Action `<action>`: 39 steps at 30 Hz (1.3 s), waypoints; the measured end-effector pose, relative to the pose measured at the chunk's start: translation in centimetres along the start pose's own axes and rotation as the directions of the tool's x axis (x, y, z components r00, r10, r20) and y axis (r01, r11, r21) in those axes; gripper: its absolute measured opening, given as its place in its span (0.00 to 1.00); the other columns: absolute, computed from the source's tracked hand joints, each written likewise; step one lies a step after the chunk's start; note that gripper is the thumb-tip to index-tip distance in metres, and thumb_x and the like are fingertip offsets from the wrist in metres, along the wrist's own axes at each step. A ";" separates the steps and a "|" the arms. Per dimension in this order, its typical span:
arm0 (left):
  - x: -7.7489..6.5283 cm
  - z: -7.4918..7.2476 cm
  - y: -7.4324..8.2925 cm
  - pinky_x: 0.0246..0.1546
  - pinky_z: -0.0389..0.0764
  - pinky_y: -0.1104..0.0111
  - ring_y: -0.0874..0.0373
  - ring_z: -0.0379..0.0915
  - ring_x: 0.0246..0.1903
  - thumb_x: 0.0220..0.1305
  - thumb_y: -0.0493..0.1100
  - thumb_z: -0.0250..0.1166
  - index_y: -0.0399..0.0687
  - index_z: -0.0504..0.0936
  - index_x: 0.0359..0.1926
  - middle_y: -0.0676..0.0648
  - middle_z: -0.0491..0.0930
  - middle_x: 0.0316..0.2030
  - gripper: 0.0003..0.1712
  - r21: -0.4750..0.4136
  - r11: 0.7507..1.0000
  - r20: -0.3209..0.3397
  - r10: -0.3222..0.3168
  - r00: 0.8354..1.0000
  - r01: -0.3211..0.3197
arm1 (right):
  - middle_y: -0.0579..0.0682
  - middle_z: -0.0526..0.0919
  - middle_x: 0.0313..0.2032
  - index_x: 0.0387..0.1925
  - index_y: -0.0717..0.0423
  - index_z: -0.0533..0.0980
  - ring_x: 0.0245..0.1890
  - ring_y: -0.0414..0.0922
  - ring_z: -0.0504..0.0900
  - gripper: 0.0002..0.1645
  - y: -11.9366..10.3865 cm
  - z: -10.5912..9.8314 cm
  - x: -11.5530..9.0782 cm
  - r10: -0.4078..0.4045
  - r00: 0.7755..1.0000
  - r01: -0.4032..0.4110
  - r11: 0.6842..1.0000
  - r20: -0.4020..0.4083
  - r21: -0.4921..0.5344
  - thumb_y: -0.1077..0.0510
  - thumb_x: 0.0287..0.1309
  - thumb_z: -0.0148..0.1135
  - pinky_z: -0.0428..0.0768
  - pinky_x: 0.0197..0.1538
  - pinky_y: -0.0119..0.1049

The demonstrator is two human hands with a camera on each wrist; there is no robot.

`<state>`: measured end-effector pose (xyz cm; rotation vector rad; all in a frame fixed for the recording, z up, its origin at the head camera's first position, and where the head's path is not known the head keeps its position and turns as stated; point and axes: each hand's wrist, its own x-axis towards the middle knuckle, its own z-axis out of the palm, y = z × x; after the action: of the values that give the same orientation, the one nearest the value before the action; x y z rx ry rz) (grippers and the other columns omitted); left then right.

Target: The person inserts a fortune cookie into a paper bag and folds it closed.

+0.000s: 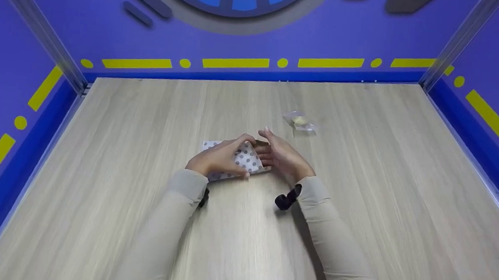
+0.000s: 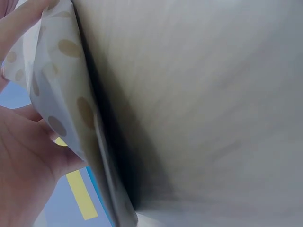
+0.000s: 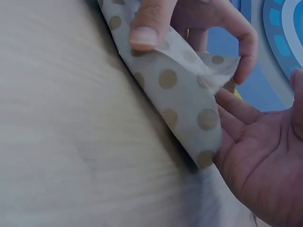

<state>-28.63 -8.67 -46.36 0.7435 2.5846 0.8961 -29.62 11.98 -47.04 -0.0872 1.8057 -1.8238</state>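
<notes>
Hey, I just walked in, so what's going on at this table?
A person's left hand grips some spotted paper just above the table. The right hand is at the paper's right end, its fingers extended; whether they go inside or behind is unclear. A small clear packet with something pale yellow inside lies farther back, untouched.

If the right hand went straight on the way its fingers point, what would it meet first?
Likely the polka-dot paper bag: the fingers of the right hand disappear at its right end. Whether they touch it or pass behind or inside is unclear.
</notes>
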 end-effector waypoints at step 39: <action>-0.1 -0.3 0.0 0.37 0.74 0.63 0.55 0.70 0.33 0.44 0.53 0.78 0.69 0.60 0.64 0.48 0.75 0.47 0.48 0.002 1.000 0.024 -0.006 1.000 0.006 | 0.62 0.84 0.47 0.50 0.67 0.78 0.48 0.53 0.82 0.17 -2.1 -6.5 -2.5 -0.536 0.810 0.297 0.726 -0.239 -0.620 0.63 0.60 0.63 0.80 0.52 0.37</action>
<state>-28.70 -8.83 -46.10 0.7426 2.5656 0.8774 -31.05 18.79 -44.84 -0.4110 2.7859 -1.5986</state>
